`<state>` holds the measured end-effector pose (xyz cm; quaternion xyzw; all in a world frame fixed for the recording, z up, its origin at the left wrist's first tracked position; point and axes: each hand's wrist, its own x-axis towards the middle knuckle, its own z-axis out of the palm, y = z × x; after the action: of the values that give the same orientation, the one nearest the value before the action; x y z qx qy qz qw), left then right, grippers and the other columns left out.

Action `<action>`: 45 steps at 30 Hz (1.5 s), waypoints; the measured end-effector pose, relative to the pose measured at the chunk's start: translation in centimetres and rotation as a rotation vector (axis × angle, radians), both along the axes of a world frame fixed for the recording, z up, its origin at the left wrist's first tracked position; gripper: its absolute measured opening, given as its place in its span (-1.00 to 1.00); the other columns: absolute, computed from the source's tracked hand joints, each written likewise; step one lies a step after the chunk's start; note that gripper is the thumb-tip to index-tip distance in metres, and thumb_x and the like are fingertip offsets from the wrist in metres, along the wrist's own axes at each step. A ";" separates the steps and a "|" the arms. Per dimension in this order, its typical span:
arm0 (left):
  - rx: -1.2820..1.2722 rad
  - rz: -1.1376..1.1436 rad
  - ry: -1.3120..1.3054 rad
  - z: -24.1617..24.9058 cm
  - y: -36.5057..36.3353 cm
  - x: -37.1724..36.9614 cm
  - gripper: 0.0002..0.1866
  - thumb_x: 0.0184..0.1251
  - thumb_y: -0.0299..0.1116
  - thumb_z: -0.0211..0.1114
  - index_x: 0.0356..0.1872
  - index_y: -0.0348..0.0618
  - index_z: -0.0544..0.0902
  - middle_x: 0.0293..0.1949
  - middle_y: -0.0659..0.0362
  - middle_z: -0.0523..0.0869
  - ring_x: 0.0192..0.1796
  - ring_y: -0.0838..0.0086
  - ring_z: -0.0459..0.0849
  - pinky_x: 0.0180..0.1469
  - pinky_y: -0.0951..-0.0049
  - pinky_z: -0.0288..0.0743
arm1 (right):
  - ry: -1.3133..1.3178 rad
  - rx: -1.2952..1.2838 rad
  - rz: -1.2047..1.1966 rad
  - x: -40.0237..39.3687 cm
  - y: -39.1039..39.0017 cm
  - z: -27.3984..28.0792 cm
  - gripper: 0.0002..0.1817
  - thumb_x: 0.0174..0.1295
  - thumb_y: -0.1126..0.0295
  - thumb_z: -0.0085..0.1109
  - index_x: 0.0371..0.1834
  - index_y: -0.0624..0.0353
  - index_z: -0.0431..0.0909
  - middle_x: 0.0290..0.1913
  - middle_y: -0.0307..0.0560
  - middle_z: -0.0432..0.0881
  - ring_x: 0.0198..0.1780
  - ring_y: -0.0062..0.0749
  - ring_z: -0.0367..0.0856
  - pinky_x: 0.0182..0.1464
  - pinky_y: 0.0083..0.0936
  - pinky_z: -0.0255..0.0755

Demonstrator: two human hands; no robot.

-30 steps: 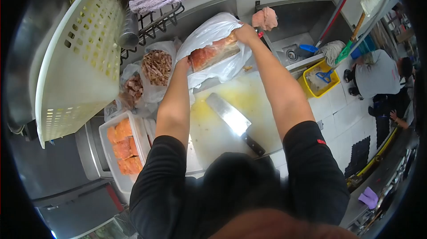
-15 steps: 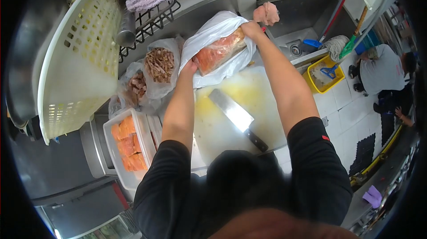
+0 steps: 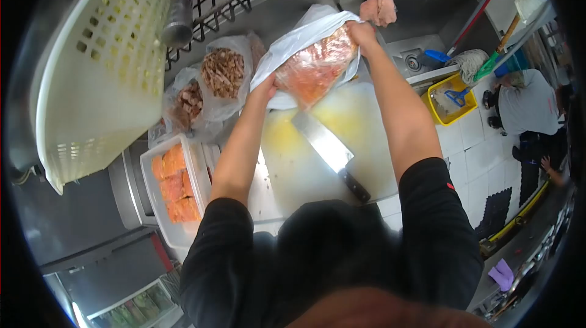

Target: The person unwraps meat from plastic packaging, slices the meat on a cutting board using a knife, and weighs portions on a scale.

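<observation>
A white plastic bag (image 3: 282,47) hangs between my two hands at the far edge of the cutting board (image 3: 305,187). Its mouth faces me, and a plastic-wrapped slab of reddish meat (image 3: 314,71) shows out of it, one corner touching the board near the cleaver's tip. My left hand (image 3: 267,88) is closed on the bag's left edge, fingers partly hidden. On the upper right, my right hand (image 3: 362,33) grips the bag's rim beside the meat. The cleaver (image 3: 323,142) lies flat on the board, its black handle toward me.
Left of the board are two bags of cut meat (image 3: 223,72) and a clear tub of orange pieces (image 3: 177,184). A white perforated basket (image 3: 104,83) stands at upper left. A sink (image 3: 421,53), a yellow bucket (image 3: 452,99) and a crouching person (image 3: 528,102) are at right.
The wrapped meat has slid further out of the bag toward the board, its lower corner now near the cleaver. The bag's opening has tilted down toward me.
</observation>
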<state>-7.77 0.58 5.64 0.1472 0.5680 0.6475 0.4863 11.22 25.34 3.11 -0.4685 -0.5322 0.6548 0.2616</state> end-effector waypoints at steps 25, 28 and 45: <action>-0.188 -0.234 1.075 10.5 -5.5 23.9 -0.13 -0.04 -0.24 0.54 0.38 -0.03 0.36 0.08 -0.15 0.53 0.16 -0.05 0.54 0.22 0.15 0.44 | 0.154 0.033 -0.186 16.3 -17.4 -0.9 -0.26 0.41 0.12 0.17 0.48 0.37 0.15 0.36 0.17 0.42 0.34 -0.24 0.44 0.34 -0.38 0.33; -0.238 -0.193 1.061 10.0 -7.7 24.4 -0.15 -0.03 -0.30 0.54 0.38 -0.03 0.36 0.09 -0.13 0.53 0.16 -0.02 0.55 0.21 0.16 0.45 | 0.082 0.034 -0.080 17.6 -19.6 1.7 -0.30 0.38 0.20 0.24 0.44 0.36 0.20 0.26 0.09 0.53 0.21 -0.32 0.54 0.25 -0.44 0.41; 0.314 -0.051 -0.484 11.9 -13.7 19.9 -0.25 0.49 0.24 -0.08 0.50 -0.04 0.14 0.35 -0.35 0.31 0.33 -0.29 0.41 0.32 -0.53 0.16 | -0.245 1.152 0.437 19.3 -28.2 8.6 -0.37 0.17 0.30 0.28 0.34 0.22 0.42 0.11 0.33 0.58 0.03 0.14 0.64 0.10 -0.16 0.51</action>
<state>12.12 -13.09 17.50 0.0763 0.3244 0.7314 0.5949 30.48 -2.81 11.66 -0.2045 -0.9092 0.2428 0.2693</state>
